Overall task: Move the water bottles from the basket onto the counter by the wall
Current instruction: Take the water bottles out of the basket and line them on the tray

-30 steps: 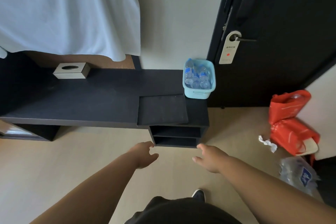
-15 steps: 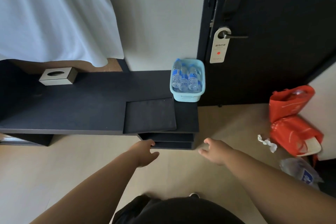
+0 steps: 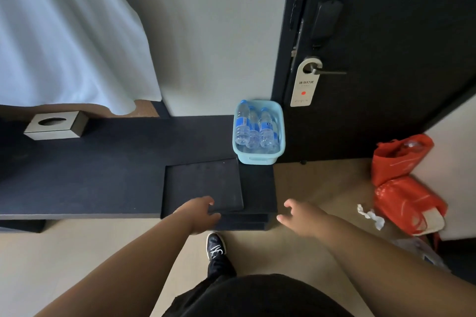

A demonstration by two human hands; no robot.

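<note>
A light blue basket (image 3: pixel 258 159) stands at the right end of the dark counter (image 3: pixel 103 167), close to the wall and the door. Several clear water bottles (image 3: pixel 253 127) with blue labels stand inside it. My left hand (image 3: pixel 199 213) hovers over the counter's front edge, fingers loosely curled, holding nothing. To the right of the counter's end, my right hand (image 3: pixel 300 217) reaches forward above the floor, fingers relaxed and empty. Both hands are well short of the basket.
A metal tissue box (image 3: pixel 58 125) sits at the counter's far left under a white curtain (image 3: pixel 67 33). A black door (image 3: pixel 386 46) with a hanging tag (image 3: pixel 305 82) is behind the basket. Red bags (image 3: pixel 404 183) and crumpled paper (image 3: pixel 371 215) lie on the floor at right.
I have stepped closer to the counter. Both hands have moved forward, the left now over the counter's front edge. A shoe shows below.
</note>
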